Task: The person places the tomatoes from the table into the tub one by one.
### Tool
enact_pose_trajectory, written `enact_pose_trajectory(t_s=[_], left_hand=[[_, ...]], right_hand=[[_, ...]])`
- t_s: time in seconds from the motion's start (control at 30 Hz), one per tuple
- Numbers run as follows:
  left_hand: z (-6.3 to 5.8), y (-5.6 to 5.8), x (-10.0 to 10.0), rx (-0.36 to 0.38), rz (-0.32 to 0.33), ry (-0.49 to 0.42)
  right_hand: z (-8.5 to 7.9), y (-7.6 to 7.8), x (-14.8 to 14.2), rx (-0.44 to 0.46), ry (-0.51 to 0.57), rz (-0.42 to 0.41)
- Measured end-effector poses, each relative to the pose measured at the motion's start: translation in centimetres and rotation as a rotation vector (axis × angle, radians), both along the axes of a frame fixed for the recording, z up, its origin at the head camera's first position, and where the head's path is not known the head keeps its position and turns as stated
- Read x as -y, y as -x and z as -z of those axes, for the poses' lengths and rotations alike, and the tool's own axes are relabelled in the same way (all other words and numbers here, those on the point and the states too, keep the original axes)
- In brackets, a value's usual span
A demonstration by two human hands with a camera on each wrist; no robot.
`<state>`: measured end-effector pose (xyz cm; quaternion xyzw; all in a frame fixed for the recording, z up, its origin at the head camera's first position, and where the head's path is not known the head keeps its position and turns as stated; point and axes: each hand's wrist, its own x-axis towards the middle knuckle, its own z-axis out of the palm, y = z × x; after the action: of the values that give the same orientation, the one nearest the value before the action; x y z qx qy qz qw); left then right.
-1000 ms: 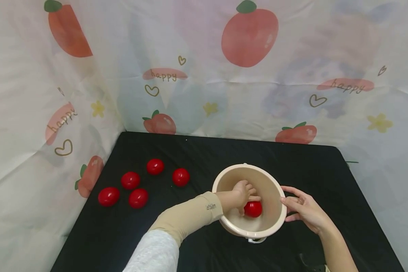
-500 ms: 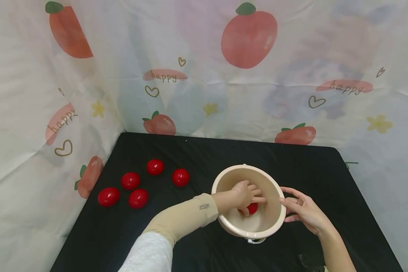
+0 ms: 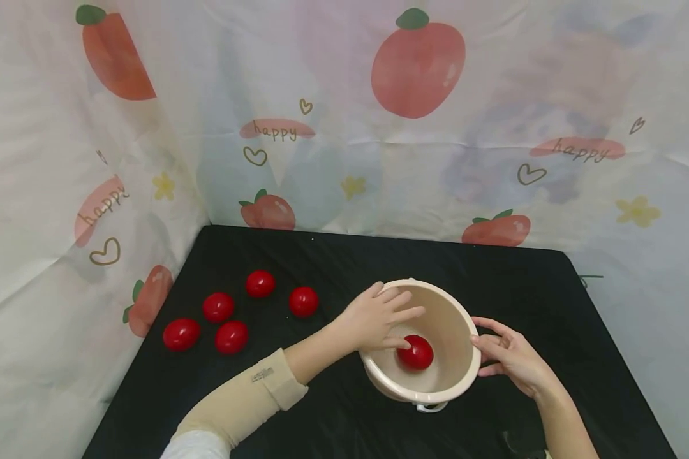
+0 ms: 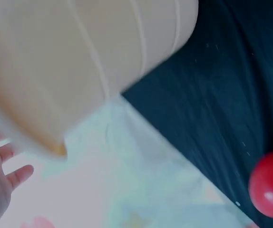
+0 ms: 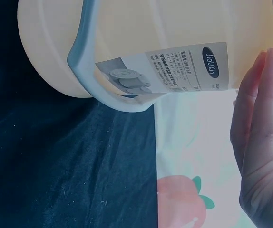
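A cream bucket (image 3: pixel 392 387) stands on the black table with its mouth tipped toward the head camera. One shiny red ball (image 3: pixel 418 354) lies inside it. My left hand (image 3: pixel 376 319) is over the bucket's left rim, fingers spread and holding nothing, its thumb overlapping the ball in the head view. At the right rim, my right hand (image 3: pixel 511 354) pinches the bucket's edge between thumb and fingers. The right wrist view shows the bucket's pale handle (image 5: pixel 122 102) and a printed label (image 5: pixel 189 69) on its wall.
Several more red balls sit on the left part of the black table (image 3: pixel 321 255), the closest to the bucket being a ball (image 3: pixel 303 301) left of my left hand. A printed cloth (image 3: pixel 333 76) hangs behind the table and along its left side.
My left hand was down in the bucket at the ball; it has come up and left to the rim with its fingers spread. The ball stays inside. My right hand keeps its place.
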<state>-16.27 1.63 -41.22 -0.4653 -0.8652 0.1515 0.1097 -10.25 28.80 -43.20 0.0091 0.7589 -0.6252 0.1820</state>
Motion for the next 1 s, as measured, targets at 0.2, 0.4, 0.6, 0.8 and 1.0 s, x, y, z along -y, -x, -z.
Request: enact_pose_trajectory(t_s=[0.2,0.4,0.6,0.8,1.0], left_hand=[[-0.5,-0.8,7.3,0.007,-0.167,-0.266],[1.3,-1.2,15.8,0.040,-0.427,-0.518],[3.8,-2.6,22.6,0.022,-0.631,-0.661],[5.9,-4.0,27.3,0.019,-0.804,-0.727],[8.4,-5.2,31.0,0.098,-1.008,-0.736]], right_hand=[[0.1,0.0,0.1,0.006,-0.003,0.004],[0.1,0.1,0.1,-0.007,0.015,-0.004],[-0.1,0.0,-0.1,0.007,0.009,0.000],[0.0,0.0,-0.1,0.009,0.008,0.004],[0.2,0.0,-0.1,0.010,0.011,0.006]])
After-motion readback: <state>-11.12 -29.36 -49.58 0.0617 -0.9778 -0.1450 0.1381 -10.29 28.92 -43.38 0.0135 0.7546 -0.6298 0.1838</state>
